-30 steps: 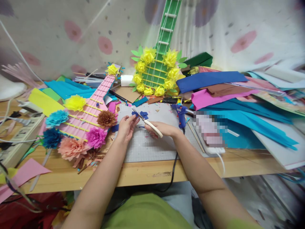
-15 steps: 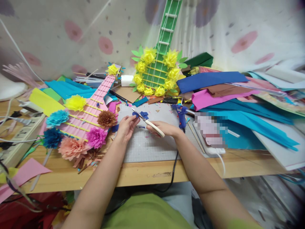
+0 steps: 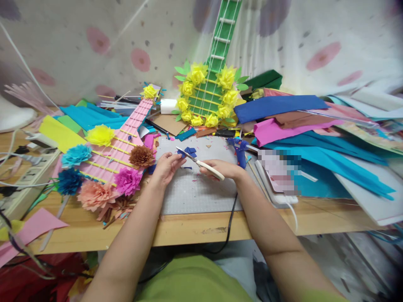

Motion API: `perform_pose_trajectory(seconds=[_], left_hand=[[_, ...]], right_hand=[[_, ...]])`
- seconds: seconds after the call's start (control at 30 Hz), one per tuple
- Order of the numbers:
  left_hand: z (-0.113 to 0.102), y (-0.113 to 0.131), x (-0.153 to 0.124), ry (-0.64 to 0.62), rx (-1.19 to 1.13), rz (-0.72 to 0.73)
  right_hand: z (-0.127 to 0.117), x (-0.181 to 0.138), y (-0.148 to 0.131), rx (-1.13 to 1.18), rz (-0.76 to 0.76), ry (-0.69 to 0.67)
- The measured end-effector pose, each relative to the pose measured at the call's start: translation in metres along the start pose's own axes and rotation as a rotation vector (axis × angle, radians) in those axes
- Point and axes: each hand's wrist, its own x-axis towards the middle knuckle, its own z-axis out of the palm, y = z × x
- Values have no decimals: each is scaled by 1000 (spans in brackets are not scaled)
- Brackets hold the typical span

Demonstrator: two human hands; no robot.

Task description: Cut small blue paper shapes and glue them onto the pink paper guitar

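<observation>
Two-handed cut: small dark-blue paper scrap [image 3: 180, 154] pinched steady in left hand [image 3: 163, 166]; cream-handled scissors [image 3: 201, 163] gripped in right hand [image 3: 224, 170], 3 o'clock.

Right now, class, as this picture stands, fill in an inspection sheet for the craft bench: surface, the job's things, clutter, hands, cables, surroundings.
Surface: wooden table with a grey cutting mat lying under the hands.
Job's things: scissors, blades at a small blue paper piece.
Clutter: pink paper guitar with flowers, green paper guitar with yellow flowers, blue glue gun, coloured paper sheets, scraps on the mat.
Hands: left hand pinches the blue paper piece; right hand grips the scissors.
Cables: black cable drops over the table edge; white cable beside it; power strip at left.
Surroundings: spotted cloth behind the table.
</observation>
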Motion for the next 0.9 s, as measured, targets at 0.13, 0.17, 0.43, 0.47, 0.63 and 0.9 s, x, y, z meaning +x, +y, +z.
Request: perform_pose_trajectory(seconds=[0.13,0.17,0.43,0.47,0.63,0.9], left_hand=[[-1,1,-1,-14,18,-14],[-1,1,-1,-18,22,-15],[-3,4,-3,-84,93,9],[-4,4,-3,-90,101,9],[-5,6,-5,-108,123,-3],[-5,8,-6,-122,171,17]], right_hand=[[-2,-3,2,8,10,-5],[-3,-4,2,9,12,-8],[-6,-8,1,36,17,-52],[-7,-9,1,35,17,-58],[-9,-9,4,1,15,-72],[-12,-7,10,12,26,-102]])
